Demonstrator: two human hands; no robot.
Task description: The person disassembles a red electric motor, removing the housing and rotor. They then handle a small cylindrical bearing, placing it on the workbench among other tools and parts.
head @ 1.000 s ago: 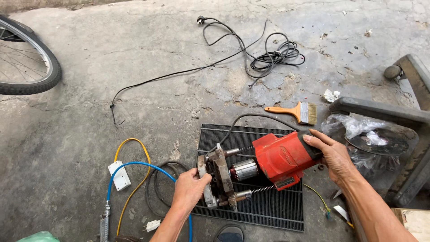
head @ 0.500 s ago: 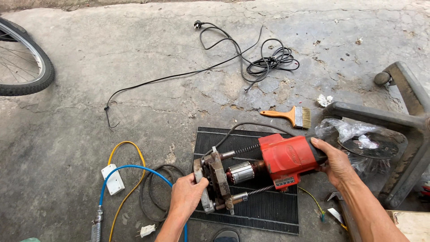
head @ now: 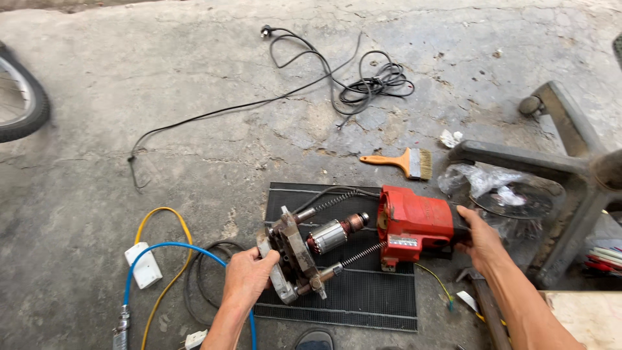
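The left hand (head: 249,277) grips the grey metal gear-end plate (head: 288,262), from which the wound armature (head: 332,233) sticks out, while the right hand (head: 483,241) is closed around the rear of the red motor housing (head: 414,223), both held just above a black ribbed mat (head: 363,301) on the concrete floor (head: 194,78). The tool looks heavy, rigid and probably greasy. The plate and housing seem the safest holds; the windings and the two long spring-wrapped bolts (head: 363,253) look easier to damage.
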